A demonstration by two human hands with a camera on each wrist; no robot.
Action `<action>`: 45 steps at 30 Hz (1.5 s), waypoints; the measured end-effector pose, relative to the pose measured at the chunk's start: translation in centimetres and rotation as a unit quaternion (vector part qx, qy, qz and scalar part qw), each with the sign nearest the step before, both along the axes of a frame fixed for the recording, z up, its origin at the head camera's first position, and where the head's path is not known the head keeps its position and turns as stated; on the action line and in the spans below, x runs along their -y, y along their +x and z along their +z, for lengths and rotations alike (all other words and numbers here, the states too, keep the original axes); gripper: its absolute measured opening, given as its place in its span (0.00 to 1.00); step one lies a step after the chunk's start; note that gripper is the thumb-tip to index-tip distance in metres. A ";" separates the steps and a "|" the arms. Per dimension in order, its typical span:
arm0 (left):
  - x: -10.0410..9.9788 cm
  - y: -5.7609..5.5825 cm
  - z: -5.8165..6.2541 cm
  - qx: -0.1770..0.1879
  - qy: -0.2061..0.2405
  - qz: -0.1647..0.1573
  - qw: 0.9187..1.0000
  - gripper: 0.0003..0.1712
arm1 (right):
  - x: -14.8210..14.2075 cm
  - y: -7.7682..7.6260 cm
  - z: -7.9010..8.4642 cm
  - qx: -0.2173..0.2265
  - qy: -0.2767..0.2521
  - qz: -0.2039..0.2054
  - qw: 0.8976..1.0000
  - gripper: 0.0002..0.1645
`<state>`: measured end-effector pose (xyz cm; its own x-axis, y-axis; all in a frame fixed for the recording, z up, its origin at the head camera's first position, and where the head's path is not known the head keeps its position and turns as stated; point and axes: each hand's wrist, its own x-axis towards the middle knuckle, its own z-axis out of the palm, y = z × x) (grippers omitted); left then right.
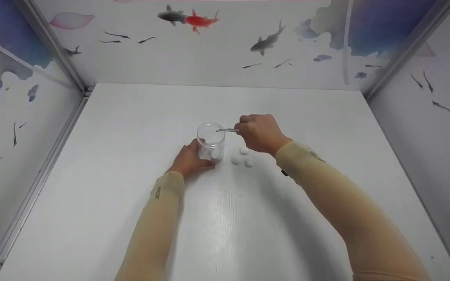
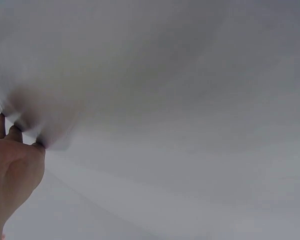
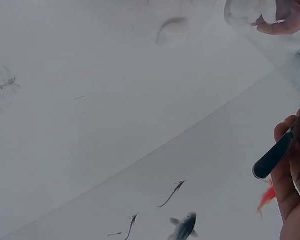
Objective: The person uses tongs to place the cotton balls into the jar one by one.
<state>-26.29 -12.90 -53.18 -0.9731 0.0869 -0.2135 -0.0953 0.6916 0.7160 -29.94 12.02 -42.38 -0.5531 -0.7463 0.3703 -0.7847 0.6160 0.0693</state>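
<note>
One clear jar (image 1: 211,146) stands on the table (image 1: 131,128), the left hand (image 1: 188,160) wrapped round its left side. Right of the jar, the right hand (image 1: 261,133) pinches one slim metal tool (image 1: 229,130), tip at the jar's mouth. Three white pieces (image 1: 236,159) lie just right of the jar.

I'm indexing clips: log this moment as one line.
left hand: holds clear jar | right hand: holds slender tool, tip at jar mouth | three white pieces: beside jar
</note>
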 end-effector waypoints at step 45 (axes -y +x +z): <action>0.2 -0.2 -0.4 -0.006 0.009 -0.003 1.000 0.59 | -9.9 2.2 -5.4 0.095 0.066 -0.023 0.993 0.06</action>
<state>-26.45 -13.14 -53.58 -0.9749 0.0960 -0.2009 -0.0836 0.6786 0.7297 -27.69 21.93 -47.83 -0.6384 -0.7537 0.1563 -0.7624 0.6471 0.0060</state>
